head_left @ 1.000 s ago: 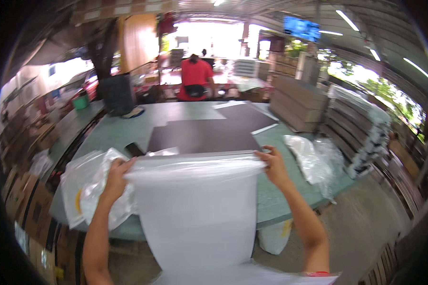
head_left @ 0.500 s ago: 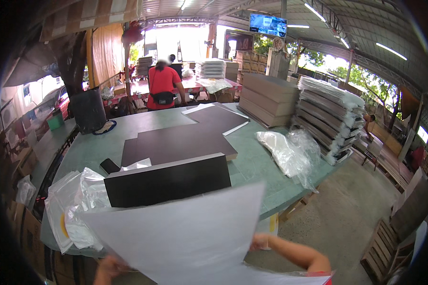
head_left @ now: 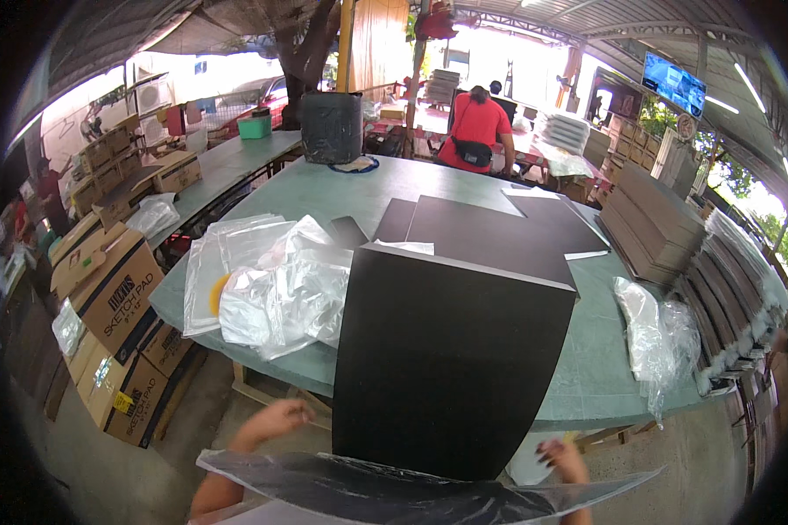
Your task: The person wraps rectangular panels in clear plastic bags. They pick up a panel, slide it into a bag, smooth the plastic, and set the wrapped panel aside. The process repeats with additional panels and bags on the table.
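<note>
A large black board [head_left: 455, 359] with a pale top edge hangs over the near edge of the green table [head_left: 534, 426]. Left of its lower part is my left hand [head_left: 276, 422], fingers loosely bent and nothing visible in them. My right hand [head_left: 562, 458] is at its lower right, fingertips spread and apparently empty. Closest to me, a glossy clear plastic sheet [head_left: 411, 488] spreads across both forearms and covers the board's bottom edge. Behind the board, flat dark boards [head_left: 490, 232] lie on the table. A heap of clear plastic bags [head_left: 280, 289] lies to the left.
Clear plastic film [head_left: 648, 332] drapes over the table's right edge, near stacked boards [head_left: 652, 223] and a wrapped stack [head_left: 731, 297]. Cardboard boxes [head_left: 118, 289] stand on the left. A black container [head_left: 331, 127] is at the far side, before a person in red [head_left: 479, 131].
My view has turned left. The pale sheet has dropped from in front of the black board toward me, and my hands no longer grip its sides. More of the board's face shows.
</note>
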Motion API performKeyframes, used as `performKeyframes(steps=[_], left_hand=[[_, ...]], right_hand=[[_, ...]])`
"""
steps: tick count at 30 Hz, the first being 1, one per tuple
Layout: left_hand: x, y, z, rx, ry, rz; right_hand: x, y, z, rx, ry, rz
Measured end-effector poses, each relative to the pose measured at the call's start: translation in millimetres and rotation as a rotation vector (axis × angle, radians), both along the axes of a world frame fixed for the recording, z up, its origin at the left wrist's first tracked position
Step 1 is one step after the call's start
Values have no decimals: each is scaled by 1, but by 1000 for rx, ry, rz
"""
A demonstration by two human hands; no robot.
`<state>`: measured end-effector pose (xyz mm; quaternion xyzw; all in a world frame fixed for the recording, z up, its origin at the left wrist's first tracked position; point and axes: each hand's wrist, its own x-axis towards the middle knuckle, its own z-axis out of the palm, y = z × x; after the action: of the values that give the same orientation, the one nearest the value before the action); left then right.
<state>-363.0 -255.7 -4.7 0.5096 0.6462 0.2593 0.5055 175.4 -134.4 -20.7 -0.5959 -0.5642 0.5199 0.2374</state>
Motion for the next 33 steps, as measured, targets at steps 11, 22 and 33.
performKeyframes(steps=[11, 22, 33], left_hand=[[64, -41, -100, 92, 316, -1048], [-44, 196, 21, 696, 46, 263], [-43, 227, 17, 579, 804, -44]], right_hand=[[-128, -80, -16, -382, 74, 1240], [-126, -87, -67, -198, -64, 1070], [-125, -83, -63, -382, -47, 1051]])
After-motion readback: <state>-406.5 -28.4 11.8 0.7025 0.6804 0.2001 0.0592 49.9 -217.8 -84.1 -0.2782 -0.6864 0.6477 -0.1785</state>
